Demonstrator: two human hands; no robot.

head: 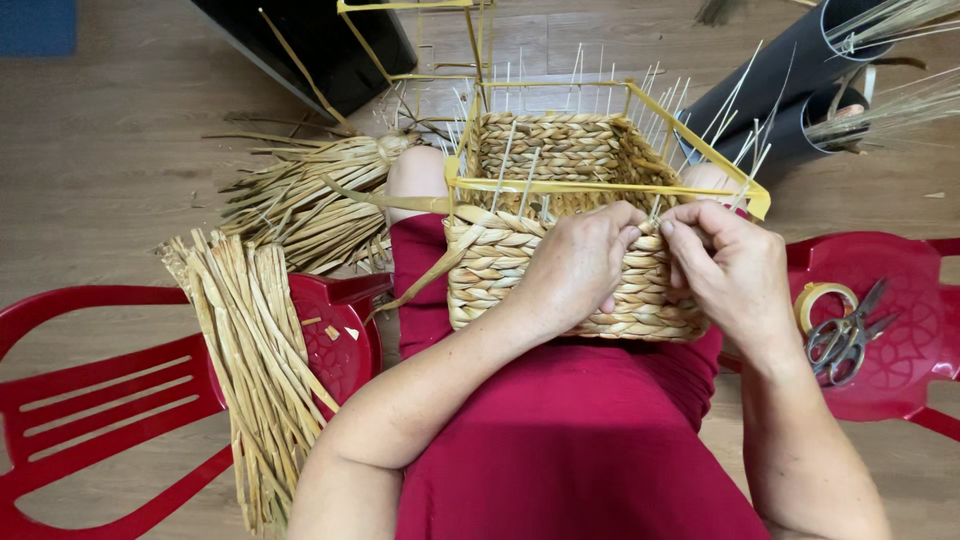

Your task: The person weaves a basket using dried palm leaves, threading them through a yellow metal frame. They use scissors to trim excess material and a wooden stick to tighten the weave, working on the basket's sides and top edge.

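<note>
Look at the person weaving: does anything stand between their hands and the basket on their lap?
Nothing visible does. The left hand and the right hand already rest on the near wall of the woven basket, fingers at its top row.

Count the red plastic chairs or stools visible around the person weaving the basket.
2. One red chair stands at the left, with dried straw lying across it; one red stool at the right carries scissors and tape. Others may sit outside the frame.
</note>
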